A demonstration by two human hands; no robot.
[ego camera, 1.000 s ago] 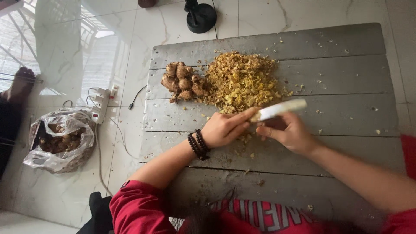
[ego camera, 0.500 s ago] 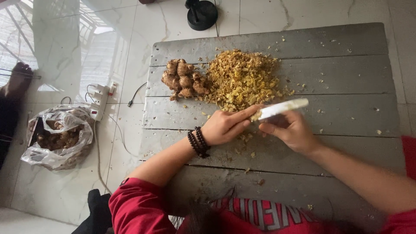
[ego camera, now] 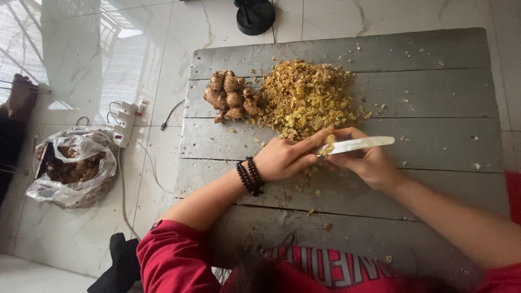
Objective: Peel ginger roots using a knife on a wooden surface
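My left hand [ego camera: 290, 155], with a dark bead bracelet on the wrist, pinches a small yellowish root piece [ego camera: 329, 140] over the grey wooden board [ego camera: 434, 92]. My right hand [ego camera: 368, 160] grips a pale knife [ego camera: 362, 144] whose blade lies against that piece, tip pointing right. Just beyond the hands sits a heap of yellow-brown peelings [ego camera: 306, 97]. To its left lies a knobbly brown ginger-like root cluster [ego camera: 230, 96].
A clear plastic bag [ego camera: 70, 165] with more brown roots lies on the white marble floor at left. A white power strip [ego camera: 127, 122] with cables lies beside the board. A black round stand base [ego camera: 255, 15] sits at the far edge. Someone's foot [ego camera: 21, 97] shows far left.
The hands and knife stay in the same spot; the knife blade has shifted slightly against the piece held between my fingers.
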